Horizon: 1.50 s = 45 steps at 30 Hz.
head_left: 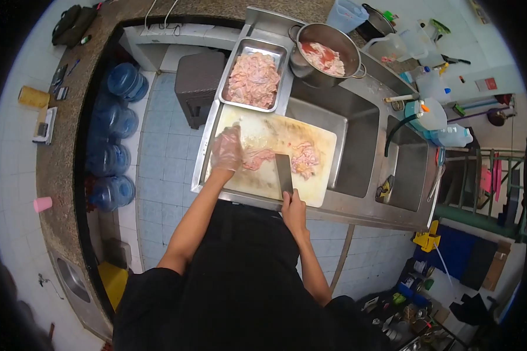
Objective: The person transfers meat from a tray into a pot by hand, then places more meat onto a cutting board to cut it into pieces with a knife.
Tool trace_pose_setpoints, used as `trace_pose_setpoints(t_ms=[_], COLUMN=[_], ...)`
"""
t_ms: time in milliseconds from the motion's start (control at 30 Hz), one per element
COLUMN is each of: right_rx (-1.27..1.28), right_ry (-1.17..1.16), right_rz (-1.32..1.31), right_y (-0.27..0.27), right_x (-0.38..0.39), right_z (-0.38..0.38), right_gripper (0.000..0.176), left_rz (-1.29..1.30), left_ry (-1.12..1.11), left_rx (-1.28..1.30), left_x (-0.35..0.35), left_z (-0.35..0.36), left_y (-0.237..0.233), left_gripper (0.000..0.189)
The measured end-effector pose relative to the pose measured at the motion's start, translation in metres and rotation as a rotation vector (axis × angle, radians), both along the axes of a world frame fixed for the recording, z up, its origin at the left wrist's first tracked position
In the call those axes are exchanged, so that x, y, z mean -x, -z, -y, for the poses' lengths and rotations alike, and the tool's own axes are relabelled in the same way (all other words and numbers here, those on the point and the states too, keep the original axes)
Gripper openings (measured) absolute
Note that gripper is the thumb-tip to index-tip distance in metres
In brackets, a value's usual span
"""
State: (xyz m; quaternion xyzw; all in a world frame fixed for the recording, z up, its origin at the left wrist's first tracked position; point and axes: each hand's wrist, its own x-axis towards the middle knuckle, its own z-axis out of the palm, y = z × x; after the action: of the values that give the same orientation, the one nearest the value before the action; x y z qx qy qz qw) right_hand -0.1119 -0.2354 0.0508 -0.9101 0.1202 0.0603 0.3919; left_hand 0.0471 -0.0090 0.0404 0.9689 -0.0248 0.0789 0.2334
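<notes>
My right hand grips the handle of a broad-bladed knife, whose blade lies over a white cutting board. Left of the blade is a strip of pale pink raw meat. To its right sits a small heap of cut raw meat. My left hand, in a clear plastic glove, is over the board's left side beside the strip. Its fingers look stretched out, though the glove blurs their detail. Beyond the board, a steel tray holds a pile of raw meat.
A large steel pot with meat and reddish liquid stands behind the sink basin. A second basin lies farther right. A grey stool and several blue water jugs are to the left.
</notes>
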Motion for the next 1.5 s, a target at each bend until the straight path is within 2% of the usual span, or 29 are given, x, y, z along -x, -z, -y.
trace_pose_setpoints(t_ms=[33,67,133,167,200,267,300,433,500,533,600,633,667,733,767,833,867,900,933,967,1033,1067,1133,1333,1467,1500], right_rx=[0.014,0.027,0.031,0.038,0.035,0.022,0.020,0.000,-0.026,-0.045,-0.063,-0.078,-0.091,-0.097,-0.107,-0.099,-0.091,-0.037,0.013,0.053,0.093,0.110,0.129,0.176,0.114,0.115], right_ry=[0.003,0.006,0.018,0.014,0.019,0.026,0.028,0.066,0.075,0.089,0.096,0.113,0.132,0.127,0.127,0.095,0.070,0.014,-0.048,-0.105,-0.169,-0.208,-0.263,-0.325,-0.370,-0.360], right_rz=[-0.008,-0.017,0.015,0.044,0.050,0.009,0.012,-0.004,0.001,0.014,0.032,0.026,0.020,0.056,0.090,0.050,0.013,0.028,-0.029,-0.029,-0.042,-0.070,-0.095,-0.106,0.161,0.154], right_y=[-0.001,-0.001,-0.005,-0.007,-0.008,-0.009,-0.010,-0.015,-0.017,-0.019,-0.023,-0.028,-0.033,-0.043,-0.045,-0.045,-0.044,-0.037,-0.028,-0.018,-0.009,-0.005,0.002,0.033,0.046,0.049], right_x=[0.003,0.005,0.008,0.009,0.008,0.008,0.007,0.012,0.009,0.011,0.008,0.006,0.003,-0.003,-0.007,-0.016,-0.020,-0.024,-0.027,-0.030,-0.031,-0.032,-0.035,-0.055,-0.124,-0.126], right_z=[0.001,0.001,0.001,0.001,0.001,0.003,0.004,0.007,0.008,0.009,0.009,0.010,0.010,0.009,0.007,0.001,-0.004,-0.011,-0.017,-0.026,-0.043,-0.050,-0.060,-0.087,-0.128,-0.128], right_gripper=[0.023,0.023,0.023,0.023,0.023,0.024,0.024,0.025,0.026,0.027,0.027,0.027,0.027,0.027,0.026,0.026,0.025,0.023,0.023,0.023,0.022,0.022,0.021,0.021,0.023,0.023], left_rz=[-0.051,-0.047,-0.070,-0.124,-0.118,-0.231,-0.099,-0.246,0.013,0.012,-0.022,-0.218,-0.213,-0.486,-0.481,-0.219,-0.216,-0.388,-0.556,-0.555,-0.471,-0.476,-0.101,-0.146,-0.096,-0.096], left_ry=[-0.026,-0.013,0.285,0.493,0.497,0.532,0.519,0.557,0.472,0.468,0.372,0.409,0.404,0.367,0.363,0.158,0.148,0.088,0.027,0.019,-0.299,-0.311,-0.219,-0.105,-0.010,-0.016], left_rx=[-0.071,-0.073,-0.138,-0.323,-0.327,-0.135,-0.107,-0.257,0.208,0.204,0.455,0.578,0.581,1.100,1.104,0.730,0.730,0.515,0.299,0.304,0.515,0.516,0.378,0.459,0.440,0.435], left_x=[-0.001,-0.001,0.001,0.010,0.019,0.035,0.039,0.022,0.017,0.015,0.003,-0.010,-0.010,-0.008,-0.006,0.004,0.010,0.017,0.024,0.032,0.054,0.059,0.062,0.062,0.064,0.062], left_z=[0.000,0.000,-0.004,0.000,0.003,0.007,-0.004,-0.005,-0.008,-0.004,0.010,0.011,0.016,0.030,0.030,0.022,0.012,-0.001,-0.006,-0.006,-0.004,-0.005,-0.007,-0.011,-0.018,-0.019], left_y=[-0.018,-0.015,0.000,0.008,0.006,0.002,0.036,0.022,0.009,-0.008,-0.034,-0.038,-0.040,-0.063,-0.057,-0.027,-0.004,0.023,0.027,0.033,0.023,0.028,0.038,0.043,0.048,0.049], left_gripper=[0.019,0.019,0.015,0.012,0.012,0.012,0.014,0.019,0.026,0.026,0.033,0.037,0.037,0.040,0.040,0.040,0.040,0.038,0.036,0.036,0.029,0.029,0.024,0.019,0.017,0.016])
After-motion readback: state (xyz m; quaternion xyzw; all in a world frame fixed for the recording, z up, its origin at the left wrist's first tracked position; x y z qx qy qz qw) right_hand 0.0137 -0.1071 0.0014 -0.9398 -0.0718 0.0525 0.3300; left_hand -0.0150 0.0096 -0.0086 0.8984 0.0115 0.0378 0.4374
